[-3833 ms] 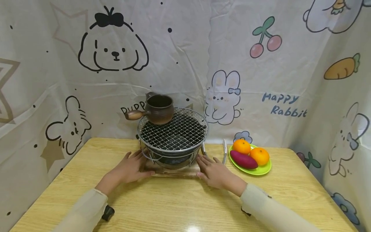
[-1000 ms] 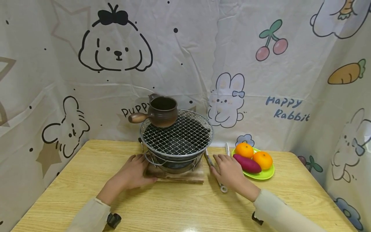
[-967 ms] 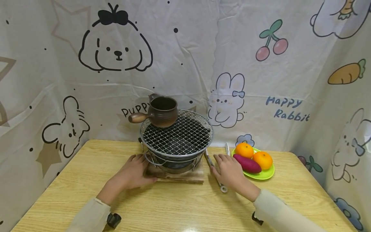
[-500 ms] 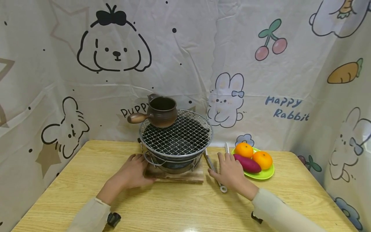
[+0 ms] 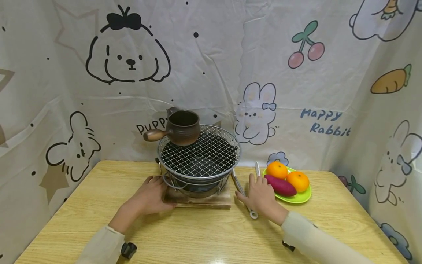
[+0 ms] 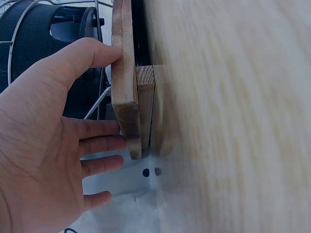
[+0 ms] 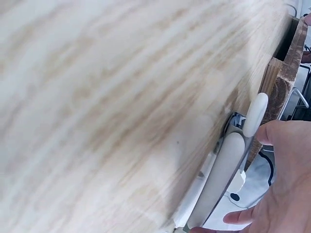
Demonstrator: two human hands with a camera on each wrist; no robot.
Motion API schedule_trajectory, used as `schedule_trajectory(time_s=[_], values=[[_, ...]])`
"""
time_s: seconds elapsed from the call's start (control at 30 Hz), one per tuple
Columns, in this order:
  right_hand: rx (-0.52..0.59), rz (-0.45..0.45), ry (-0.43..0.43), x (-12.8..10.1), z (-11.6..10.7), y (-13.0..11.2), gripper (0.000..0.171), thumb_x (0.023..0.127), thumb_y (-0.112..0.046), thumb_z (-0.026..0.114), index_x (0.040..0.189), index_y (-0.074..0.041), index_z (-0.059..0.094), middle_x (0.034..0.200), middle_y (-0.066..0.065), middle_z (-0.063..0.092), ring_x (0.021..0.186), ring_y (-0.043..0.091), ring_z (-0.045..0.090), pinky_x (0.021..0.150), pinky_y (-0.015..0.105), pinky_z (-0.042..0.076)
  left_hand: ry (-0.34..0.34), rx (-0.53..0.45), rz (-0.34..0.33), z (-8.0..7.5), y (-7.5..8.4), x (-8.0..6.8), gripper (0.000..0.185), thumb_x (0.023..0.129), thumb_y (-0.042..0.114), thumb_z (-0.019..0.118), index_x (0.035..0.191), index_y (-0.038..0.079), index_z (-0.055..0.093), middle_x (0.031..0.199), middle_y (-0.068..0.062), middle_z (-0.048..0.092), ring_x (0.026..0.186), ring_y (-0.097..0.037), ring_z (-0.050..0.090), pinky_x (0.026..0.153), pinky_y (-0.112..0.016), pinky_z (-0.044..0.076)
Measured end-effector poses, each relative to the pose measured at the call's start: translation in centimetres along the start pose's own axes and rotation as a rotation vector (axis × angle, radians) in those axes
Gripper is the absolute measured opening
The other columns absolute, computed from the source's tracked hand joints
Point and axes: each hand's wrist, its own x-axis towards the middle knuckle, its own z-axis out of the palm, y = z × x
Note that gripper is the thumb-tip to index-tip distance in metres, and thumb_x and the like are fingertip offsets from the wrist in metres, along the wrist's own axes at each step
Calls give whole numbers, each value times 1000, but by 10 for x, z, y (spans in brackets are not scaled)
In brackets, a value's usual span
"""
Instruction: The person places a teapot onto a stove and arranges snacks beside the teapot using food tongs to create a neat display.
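Observation:
In the head view my left hand (image 5: pixel 150 198) is at the left front corner of the wooden board (image 5: pixel 204 201) under a round grill (image 5: pixel 199 157). In the left wrist view its thumb touches the board's edge, with fingers extended along the side. My right hand (image 5: pixel 263 198) lies over a pair of tongs (image 5: pixel 253 214), right of the board. Its fingers are spread, thumb beside the left arm and fingers toward the right one. The right wrist view shows the tongs' pale grips (image 7: pixel 221 174) close to the thumb and fingertips. The palm covers part of the tongs.
A brown clay pot (image 5: pixel 182 128) with a side handle stands at the grill's back left. Right of the tongs, a green plate (image 5: pixel 295 200) holds two oranges (image 5: pixel 298 181) and a purple sweet potato (image 5: pixel 280 185). A printed cloth (image 5: pixel 211 62) hangs behind the table.
Since the oldest frame my right hand has moved from the board's right side onto the tongs. During the last second its thumb and fingers have spread wider. The left hand stays at the board.

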Motion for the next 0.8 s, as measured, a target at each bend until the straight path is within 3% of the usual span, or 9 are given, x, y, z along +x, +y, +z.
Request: schedule_trajectory(time_s=[0.3,0.63,0.8], values=[[25,-4,10,0,1,1,80,90,-57,67,135,6,47,104,29,56,91,39,57,66,44,56,0,-6,1,-1,1,0,89,78,58,73,141,-2,55,142,-21,58,129,-43,54,110,-66,38],[139,-22,59,3,12,10,76,86,-52,73,130,6,50,97,26,55,81,34,53,50,37,49,1,-7,-3,0,1,-1,89,79,57,73,141,-3,55,142,-22,58,130,-43,54,110,-66,39],[167,-51,44,5,10,15,81,84,-49,74,137,6,48,105,28,57,84,34,54,54,39,52,-2,-6,-7,-1,2,-1,90,79,58,72,142,-4,54,143,-22,57,130,-43,54,110,-66,39]])
